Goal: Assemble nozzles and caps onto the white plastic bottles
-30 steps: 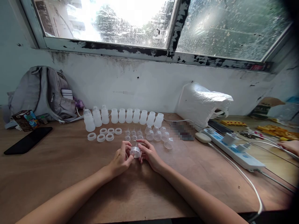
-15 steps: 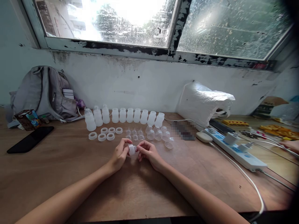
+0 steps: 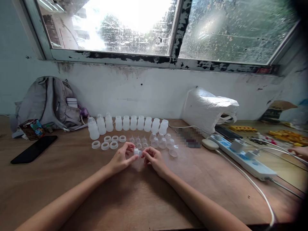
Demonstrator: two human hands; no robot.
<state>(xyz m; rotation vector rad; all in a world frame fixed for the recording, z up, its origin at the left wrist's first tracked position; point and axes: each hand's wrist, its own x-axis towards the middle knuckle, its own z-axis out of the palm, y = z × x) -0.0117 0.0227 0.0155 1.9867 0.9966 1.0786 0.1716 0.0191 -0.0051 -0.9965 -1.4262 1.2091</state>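
My left hand (image 3: 121, 158) and my right hand (image 3: 154, 159) meet over the wooden table (image 3: 72, 186), fingers pinched together on a small clear plastic cap (image 3: 137, 151) held between them. Just beyond stand a row of several white translucent bottles (image 3: 133, 123), three of them at the left wearing clear tops. In front of the row lie several white screw rings (image 3: 109, 142), small clear nipples (image 3: 138, 141) and clear dome caps (image 3: 166, 142).
A grey backpack (image 3: 50, 102), a small carton (image 3: 31, 128) and a black phone (image 3: 33, 149) lie at the left. A white plastic bag (image 3: 209, 107), a power strip (image 3: 243, 155) with cables and yellow parts (image 3: 286, 136) are at the right. Another person's hand (image 3: 298, 150) shows at the right edge.
The clear piece has turned in my fingers and now looks smaller, held by the fingertips. The camera has tipped down a little; the hands stay in place.
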